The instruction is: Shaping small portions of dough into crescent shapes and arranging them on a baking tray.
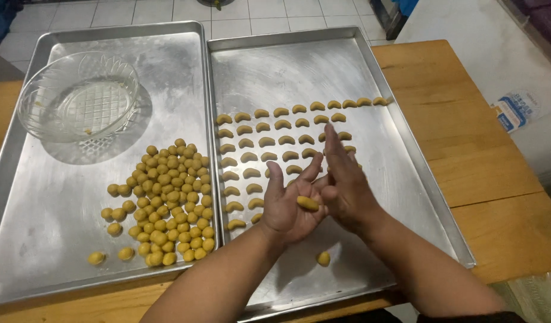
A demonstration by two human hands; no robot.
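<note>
My left hand (287,206) lies palm up over the right metal tray (407,173), and a small yellow piece of dough (307,203) rests on that palm. My right hand (341,185) presses against it edge-on, fingers straight and pointing away from me. Rows of crescent-shaped dough pieces (269,142) lie on this tray just beyond and left of my hands. One dough ball (323,258) sits alone on the tray near my left wrist.
The left metal tray (42,197) holds a heap of several yellow dough balls (168,203) and a glass bowl (78,96) at its far end. Both trays stand on a wooden table (490,173). A tiled floor lies beyond.
</note>
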